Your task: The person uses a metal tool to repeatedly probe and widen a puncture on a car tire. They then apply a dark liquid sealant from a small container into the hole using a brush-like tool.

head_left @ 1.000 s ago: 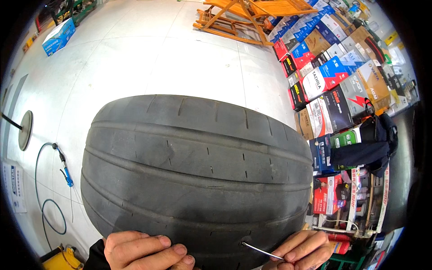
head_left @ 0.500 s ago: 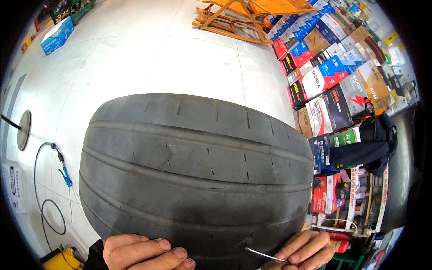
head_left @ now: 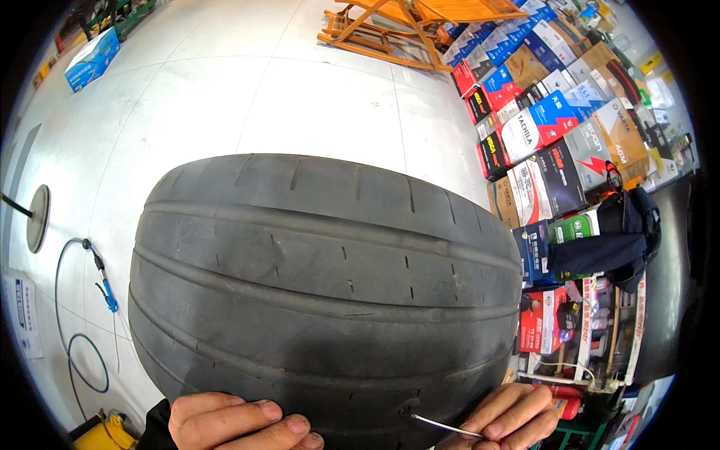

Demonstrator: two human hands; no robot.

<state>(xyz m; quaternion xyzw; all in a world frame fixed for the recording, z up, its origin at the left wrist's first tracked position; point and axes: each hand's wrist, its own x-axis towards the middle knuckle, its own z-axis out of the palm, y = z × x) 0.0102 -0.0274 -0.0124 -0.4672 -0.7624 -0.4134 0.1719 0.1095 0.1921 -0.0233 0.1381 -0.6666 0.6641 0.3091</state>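
A large worn black tyre [head_left: 322,247] with long grooves and short slits fills the middle of the view, its tread toward me. My left hand [head_left: 232,424] lies on the lower left of the tread, fingers spread against the rubber, its lower part cut off by the picture edge. At the lower right, my right hand [head_left: 514,416] is closed in a pinch round a thin, slightly bent metal pick [head_left: 442,425]. The pick's tip is at a small dark damaged spot [head_left: 407,410] in the tread; I cannot tell whether it is inside the rubber.
Stacked battery boxes [head_left: 547,124] and a dark jacket [head_left: 607,251] line the right side. A wooden folding chair [head_left: 382,34] stands at the back. On the left are a blue air gun [head_left: 106,292] with its hose, a round-based stand [head_left: 39,217] and a blue box [head_left: 91,60].
The pick's tip has shifted slightly right and down at the damaged spot, showing a little more of that spot. Both hands stay almost where they were; the view has shifted slightly.
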